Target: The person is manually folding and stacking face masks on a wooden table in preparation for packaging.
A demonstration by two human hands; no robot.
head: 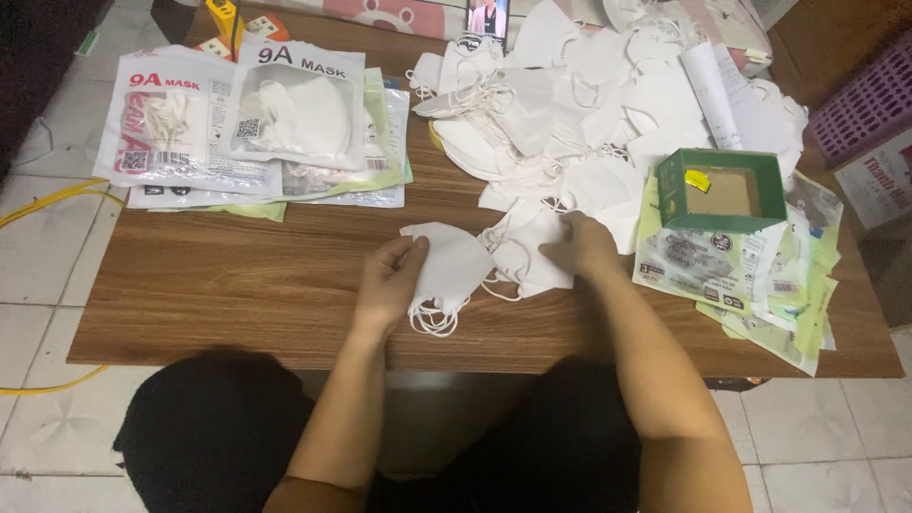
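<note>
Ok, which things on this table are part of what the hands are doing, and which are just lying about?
In use:
- left hand holding a folded white mask
- right hand on the next mask
- mask pile
- packed pouches
- empty pouches

Lying about:
- green box
- phone
- yellow cable
- pink basket

a low wooden table [237, 285] stands on a pale tiled floor [38, 256]. a yellow cable [43, 201] loops across the tiles at left. a pink plastic basket [869, 100] sits at right. the light is dim and warm.
</note>
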